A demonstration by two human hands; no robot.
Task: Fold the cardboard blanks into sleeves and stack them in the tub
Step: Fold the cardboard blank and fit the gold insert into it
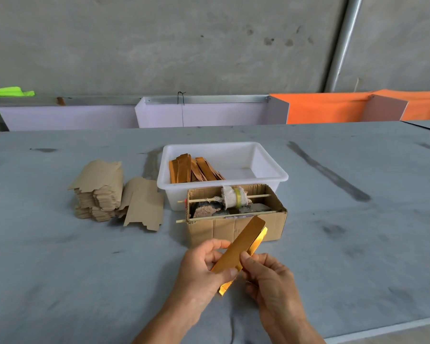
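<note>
Both hands, left [204,265] and right [266,276], pinch a folded gold sleeve [241,244] above the desk [85,269]. Its long axis slants up and rightward, toward the cardboard box [233,228] and the white tub [224,170].

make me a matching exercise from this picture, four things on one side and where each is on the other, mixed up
Things:
1. folded sleeves
2. blank stack
3. cloth roll
4. gold sleeve

Places:
A. on a stick across the cardboard box
B. held in both hands, left hand and right hand
C. in the white tub
D. on the table, left of the tub

Pairs: 1-C, 2-D, 3-A, 4-B
</note>
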